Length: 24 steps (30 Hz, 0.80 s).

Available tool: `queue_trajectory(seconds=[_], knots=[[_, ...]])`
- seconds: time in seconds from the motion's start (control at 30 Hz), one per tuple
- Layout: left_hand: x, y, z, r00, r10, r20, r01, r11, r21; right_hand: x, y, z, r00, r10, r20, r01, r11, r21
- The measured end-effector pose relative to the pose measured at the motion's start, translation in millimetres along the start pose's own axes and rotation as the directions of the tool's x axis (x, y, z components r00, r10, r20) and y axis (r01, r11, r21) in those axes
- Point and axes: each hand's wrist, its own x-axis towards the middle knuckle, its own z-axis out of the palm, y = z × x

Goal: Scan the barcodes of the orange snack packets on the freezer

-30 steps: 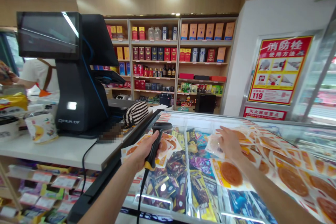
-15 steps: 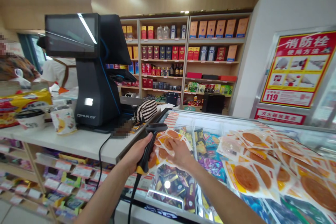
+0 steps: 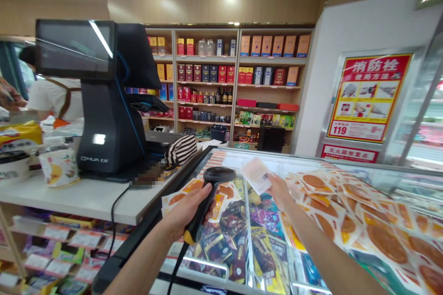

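My left hand [image 3: 192,209] is wrapped round the handle of a black and yellow barcode scanner [image 3: 218,175], its head tipped toward the right. A cable runs down from the handle. In my right hand [image 3: 278,192], pinched at one edge, is a white flat food packet [image 3: 256,176] with a barcode on the side facing me. Behind the scanner, several packets with round brown patties [image 3: 178,197] lie on the glass lid of the chest freezer. A larger pile of the same packets [image 3: 325,209] spreads over the lid, right of my right hand.
A black cash register [image 3: 107,124] stands on the white counter [image 3: 114,193] at left, beside a striped pouch [image 3: 180,150]. Wrapped ice creams [image 3: 266,258] show through the freezer glass. A person in a white top [image 3: 57,97] is behind the register.
My right hand has moved right from the small group of packets and now holds one, its barcode side showing. The scanner stays in my left hand. The view has shifted slightly right.
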Motion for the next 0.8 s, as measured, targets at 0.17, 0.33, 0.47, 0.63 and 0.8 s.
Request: queue_trajectory(seconds=[0.17,0.33,0.47,0.63,0.8], knots=[[-0.4,2.4,22.9,0.992,-0.016,0.126,0.014,1.0,0.018,3.3,-8.8,-19.4,0.998,0.017,-0.058,-0.009,0.991,0.133],[0.6,1.8,35.9,0.98,-0.034,0.194,0.028,0.999,0.032,2.1,-12.8,-20.3,0.992,0.094,-0.079,-0.059,0.929,0.364],[0.6,2.3,37.5,0.978,-0.037,0.206,0.027,0.998,0.052,2.2,-13.3,-21.1,0.993,0.099,-0.064,-0.061,0.898,0.436],[4.2,2.0,36.3,0.975,-0.05,0.215,0.037,0.997,0.061,7.4,-8.5,-23.4,0.994,0.066,-0.084,-0.034,0.94,0.34],[13.0,0.3,36.2,0.986,-0.04,0.16,0.031,0.998,0.056,19.5,-6.0,-41.2,0.934,-0.299,-0.193,0.235,0.925,-0.297]])
